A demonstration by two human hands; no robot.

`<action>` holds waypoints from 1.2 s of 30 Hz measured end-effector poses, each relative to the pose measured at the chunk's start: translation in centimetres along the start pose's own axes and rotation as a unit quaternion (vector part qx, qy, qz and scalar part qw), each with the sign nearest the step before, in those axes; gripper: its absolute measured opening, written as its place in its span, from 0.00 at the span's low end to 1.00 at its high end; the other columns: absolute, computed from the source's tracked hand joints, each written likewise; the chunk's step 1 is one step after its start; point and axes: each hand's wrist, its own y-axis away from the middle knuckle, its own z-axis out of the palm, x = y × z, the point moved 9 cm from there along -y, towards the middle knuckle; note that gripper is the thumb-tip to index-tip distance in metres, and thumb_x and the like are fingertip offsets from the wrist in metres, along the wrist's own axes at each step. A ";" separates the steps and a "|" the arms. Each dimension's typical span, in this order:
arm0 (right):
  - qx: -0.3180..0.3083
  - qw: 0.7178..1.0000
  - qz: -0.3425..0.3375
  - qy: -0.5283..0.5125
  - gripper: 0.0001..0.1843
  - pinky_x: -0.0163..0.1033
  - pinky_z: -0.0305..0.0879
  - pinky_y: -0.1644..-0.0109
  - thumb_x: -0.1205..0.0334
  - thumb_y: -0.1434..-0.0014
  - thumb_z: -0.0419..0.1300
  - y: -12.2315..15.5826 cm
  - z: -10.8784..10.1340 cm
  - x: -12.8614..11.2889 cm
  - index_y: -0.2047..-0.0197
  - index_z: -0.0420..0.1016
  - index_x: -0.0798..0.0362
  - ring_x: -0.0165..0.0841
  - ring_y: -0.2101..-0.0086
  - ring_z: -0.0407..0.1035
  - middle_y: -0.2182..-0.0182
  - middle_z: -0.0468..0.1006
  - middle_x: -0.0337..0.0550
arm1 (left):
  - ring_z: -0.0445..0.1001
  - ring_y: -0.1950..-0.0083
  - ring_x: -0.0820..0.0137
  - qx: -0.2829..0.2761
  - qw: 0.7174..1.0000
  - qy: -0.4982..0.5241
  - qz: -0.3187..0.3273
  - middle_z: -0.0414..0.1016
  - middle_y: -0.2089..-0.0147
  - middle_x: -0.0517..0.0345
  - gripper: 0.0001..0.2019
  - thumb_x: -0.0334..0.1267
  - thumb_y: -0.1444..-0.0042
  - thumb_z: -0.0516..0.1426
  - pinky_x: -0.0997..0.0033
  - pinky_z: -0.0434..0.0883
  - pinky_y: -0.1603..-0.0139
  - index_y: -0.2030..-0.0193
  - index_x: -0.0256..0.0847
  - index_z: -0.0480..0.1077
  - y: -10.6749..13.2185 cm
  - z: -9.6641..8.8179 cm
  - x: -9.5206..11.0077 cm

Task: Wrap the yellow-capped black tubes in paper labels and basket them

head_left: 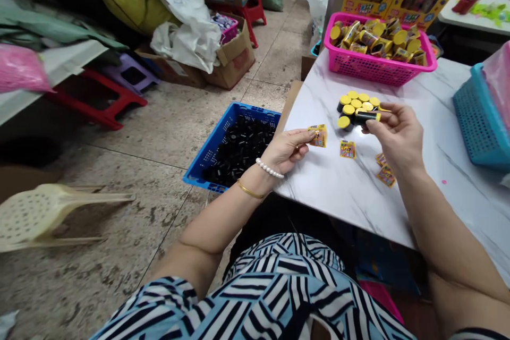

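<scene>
Between the thumb and fingers of my left hand point(290, 147) is a small printed label sleeve point(319, 136), yellow with coloured print. My right hand point(400, 135) pinches a small black canister with a yellow lid point(367, 116), tipped on its side above the table. Just behind it stand several more black canisters with yellow lids point(353, 102), upright in a tight group. One loose label point(348, 149) lies flat between my hands. More labels point(385, 175) lie by my right wrist, partly overlapping.
A pink basket point(382, 74) of labelled canisters stands at the table's back. A teal basket point(480, 127) is at the right. On the floor to the left sits a blue crate point(207, 151) of black pieces. A plastic stool point(35, 215) and cardboard box point(237, 64) stand farther off.
</scene>
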 end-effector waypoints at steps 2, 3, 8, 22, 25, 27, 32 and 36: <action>-0.051 0.989 0.043 -0.133 0.20 0.46 0.80 0.58 0.47 0.37 0.66 1.1 1.6 -1.2 0.46 0.75 0.47 0.38 0.62 0.81 0.53 0.84 0.46 | 0.58 0.81 0.88 -0.004 1.000 0.024 -0.008 0.79 0.67 0.57 0.07 0.31 0.50 0.72 0.86 0.47 0.86 0.67 0.33 0.80 0.0 0.8 0.0; -0.071 0.980 0.064 -0.174 0.19 0.46 0.81 0.57 0.46 0.36 0.66 1.6 2.3 -1.6 0.47 0.77 0.47 0.37 0.61 0.82 0.52 0.84 0.46 | 0.58 0.81 0.88 -0.010 0.999 0.035 -0.012 0.79 0.67 0.57 0.06 0.30 0.48 0.71 0.86 0.47 0.87 0.66 0.33 0.80 -0.1 1.3 -0.1; -0.083 0.964 0.110 -0.228 0.17 0.45 0.82 0.51 0.53 0.42 0.73 3.0 3.5 -1.3 0.50 0.83 0.46 0.36 0.58 0.82 0.56 0.86 0.41 | 0.60 0.81 0.88 -0.050 0.995 0.076 -0.028 0.79 0.66 0.57 0.03 0.27 0.43 0.67 0.89 0.48 0.86 0.62 0.31 0.79 -0.4 3.8 -0.5; -0.056 0.983 0.071 -0.160 0.18 0.45 0.85 0.49 0.54 0.43 0.75 4.1 2.7 -2.2 0.49 0.84 0.47 0.37 0.55 0.83 0.48 0.83 0.43 | 0.63 0.79 0.85 -0.049 0.994 0.100 -0.024 0.79 0.66 0.53 0.05 0.31 0.38 0.65 0.86 0.49 0.85 0.62 0.30 0.78 -1.6 4.6 -2.3; -0.098 0.967 0.113 -0.205 0.17 0.46 0.86 0.54 0.53 0.44 0.75 4.2 3.5 -1.7 0.51 0.84 0.46 0.38 0.57 0.83 0.54 0.86 0.42 | 0.68 0.74 0.82 -0.036 0.995 0.092 0.004 0.77 0.66 0.54 0.08 0.34 0.42 0.69 0.84 0.55 0.81 0.62 0.29 0.79 -1.2 4.2 -2.2; -0.088 0.970 0.090 -0.207 0.17 0.47 0.85 0.51 0.56 0.45 0.76 3.9 3.1 -1.8 0.52 0.84 0.45 0.38 0.56 0.83 0.56 0.86 0.41 | 0.70 0.71 0.81 -0.015 0.996 0.081 0.030 0.78 0.63 0.54 0.11 0.35 0.45 0.71 0.82 0.61 0.77 0.61 0.31 0.79 -0.8 3.6 -1.7; -0.035 0.985 -0.004 -0.170 0.19 0.49 0.80 0.43 0.59 0.44 0.76 3.5 1.5 -2.4 0.48 0.85 0.41 0.38 0.53 0.81 0.51 0.84 0.40 | 0.79 0.57 0.71 -0.062 0.995 -0.012 0.082 0.80 0.53 0.53 0.26 0.40 0.51 0.76 0.71 0.76 0.60 0.46 0.41 0.78 -0.2 4.0 0.3; -0.081 0.991 -0.073 -0.075 0.21 0.49 0.79 0.45 0.59 0.44 0.76 3.7 1.9 -3.7 0.47 0.85 0.37 0.38 0.52 0.78 0.51 0.80 0.41 | 0.80 0.63 0.70 -0.172 0.982 -0.070 0.032 0.81 0.61 0.53 0.24 0.46 0.52 0.76 0.71 0.75 0.64 0.53 0.36 0.78 -0.7 5.4 -0.1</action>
